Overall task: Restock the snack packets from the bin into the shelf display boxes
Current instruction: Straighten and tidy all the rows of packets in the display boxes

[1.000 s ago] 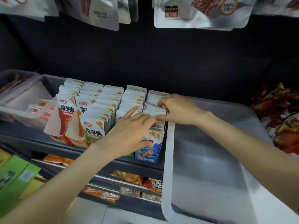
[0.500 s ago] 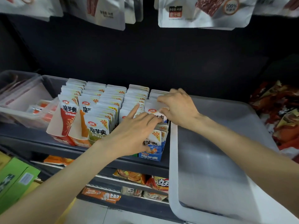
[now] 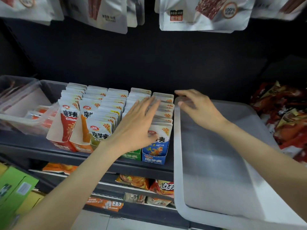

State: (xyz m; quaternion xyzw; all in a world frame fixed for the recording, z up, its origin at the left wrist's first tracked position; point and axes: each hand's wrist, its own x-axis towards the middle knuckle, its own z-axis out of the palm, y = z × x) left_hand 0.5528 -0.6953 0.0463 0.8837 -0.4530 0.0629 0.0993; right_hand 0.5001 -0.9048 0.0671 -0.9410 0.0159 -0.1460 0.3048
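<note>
Right hand [image 3: 199, 108] has lifted off the blue-box packet row and now hovers over the back-left corner of the translucent bin [image 3: 216, 171], fingers loosely spread, holding nothing; slightly blurred. Left hand [image 3: 137, 128] has slid forward from the front packets and lies flat with straight fingers across the tops of the snack packets [image 3: 163, 112] in the blue display box [image 3: 155, 152], pressing on them, not gripping. Packets stand upright in five rows on the dark shelf [image 3: 33, 146]; blue box is the rightmost row, just beside the bin's left rim. Green display box [image 3: 131, 155] next to it, partly hidden by the left wrist. Bin interior shows no packets. Red snack bags [image 3: 285, 117] piled to the bin's right. Silver pouches [image 3: 199, 14] hang above.
</note>
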